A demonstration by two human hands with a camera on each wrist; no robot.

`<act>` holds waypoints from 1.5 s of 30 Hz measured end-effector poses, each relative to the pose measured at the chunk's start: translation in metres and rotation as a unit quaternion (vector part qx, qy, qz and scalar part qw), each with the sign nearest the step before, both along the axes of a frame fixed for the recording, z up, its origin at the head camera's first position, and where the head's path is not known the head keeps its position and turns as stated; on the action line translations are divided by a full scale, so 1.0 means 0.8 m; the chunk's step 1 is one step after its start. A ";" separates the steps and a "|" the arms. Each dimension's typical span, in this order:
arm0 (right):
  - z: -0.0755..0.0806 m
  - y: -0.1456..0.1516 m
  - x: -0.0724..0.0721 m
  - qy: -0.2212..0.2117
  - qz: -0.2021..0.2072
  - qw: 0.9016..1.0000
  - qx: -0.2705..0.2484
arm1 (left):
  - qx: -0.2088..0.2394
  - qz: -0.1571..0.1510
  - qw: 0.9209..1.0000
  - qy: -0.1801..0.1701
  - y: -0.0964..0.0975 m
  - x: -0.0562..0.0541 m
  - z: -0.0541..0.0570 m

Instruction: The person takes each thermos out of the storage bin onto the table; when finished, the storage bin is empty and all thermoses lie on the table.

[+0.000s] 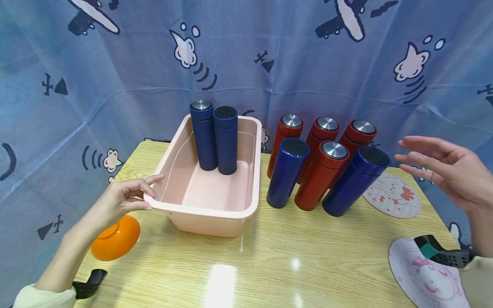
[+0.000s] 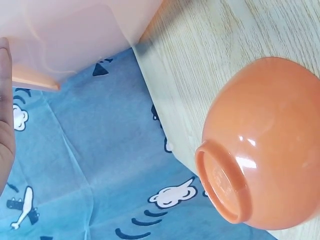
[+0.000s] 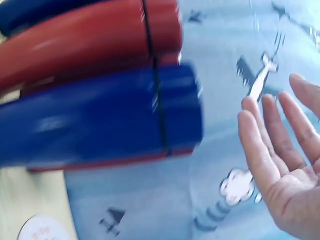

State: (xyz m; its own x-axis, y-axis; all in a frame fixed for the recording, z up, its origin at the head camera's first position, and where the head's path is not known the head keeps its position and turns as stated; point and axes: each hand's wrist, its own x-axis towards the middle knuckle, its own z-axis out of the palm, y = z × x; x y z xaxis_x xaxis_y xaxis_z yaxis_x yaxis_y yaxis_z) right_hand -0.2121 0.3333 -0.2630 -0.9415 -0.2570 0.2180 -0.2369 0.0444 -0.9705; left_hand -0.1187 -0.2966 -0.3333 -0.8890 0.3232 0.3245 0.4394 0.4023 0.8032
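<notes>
A pale pink plastic bin (image 1: 213, 220) stands on the table, and my left hand (image 1: 129, 194) pinches its near left corner rim between thumb and fingers. Inside, toward the back, two dark blue thermos flasks (image 1: 226, 141) stand upright side by side. My right hand (image 1: 448, 167) is in the air right of a cluster of flasks, fingers spread and holding nothing. Nearest to it is a shiny blue flask (image 1: 352, 184). Another blue flask (image 1: 285, 175) and several red flasks (image 1: 319, 177) make up the rest of the cluster. In the right wrist view the blue flask (image 3: 100, 115) lies beside the open palm.
An orange bowl (image 1: 117, 239) lies upside down or tipped near the left table edge, under my left forearm. Two round patterned mats (image 1: 396, 196) lie along the right side, one partly beneath my right wrist. A blue printed curtain (image 1: 239, 51) hangs behind the wooden table (image 1: 269, 265).
</notes>
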 end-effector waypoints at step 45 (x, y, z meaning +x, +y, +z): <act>0.074 -0.357 -0.131 -0.198 0.035 0.974 0.103 | -0.146 -0.023 0.989 0.020 0.001 -0.013 0.032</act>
